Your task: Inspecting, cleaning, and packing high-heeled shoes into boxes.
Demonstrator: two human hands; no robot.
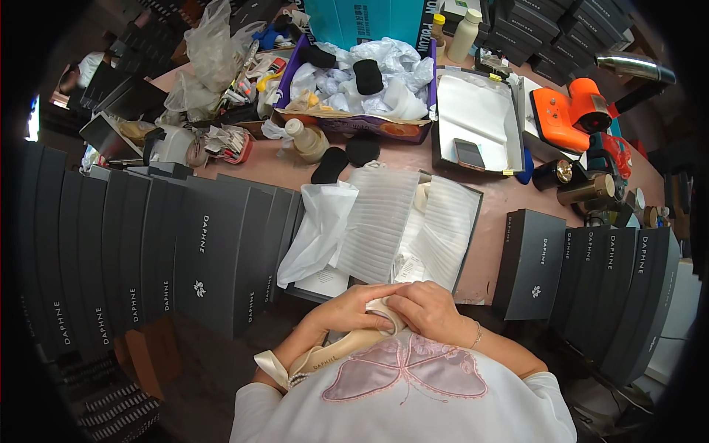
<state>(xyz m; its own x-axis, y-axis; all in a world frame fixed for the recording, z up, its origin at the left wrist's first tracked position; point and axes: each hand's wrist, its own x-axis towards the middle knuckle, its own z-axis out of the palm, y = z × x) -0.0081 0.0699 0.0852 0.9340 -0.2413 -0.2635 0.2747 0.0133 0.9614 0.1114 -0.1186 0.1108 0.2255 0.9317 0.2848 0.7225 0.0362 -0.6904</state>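
A cream shoe [341,347] with a ribbon-like strap and a row of pearl-like beads lies tilted against my shirt front. My left hand [351,310] wraps round its front end, thumb across the top. Closed on the same end, my right hand [428,308] meets the left one; its fingers partly hide the shoe. Just beyond both hands sits an open shoebox [476,214] lined with white foam sheets [380,221]. Within it, partly covered, are a cream item and a small white printed slip [408,267]. Crumpled white tissue paper [317,229] hangs over its left side.
Dark grey shoeboxes stand in rows at left [214,251] and right [528,266]. Farther back are a purple carton [354,125] of crumpled wrapping, a white-lined box lid [480,103] holding a phone [468,153], a bottle [306,140], black pads [330,165] and an orange tool [561,118].
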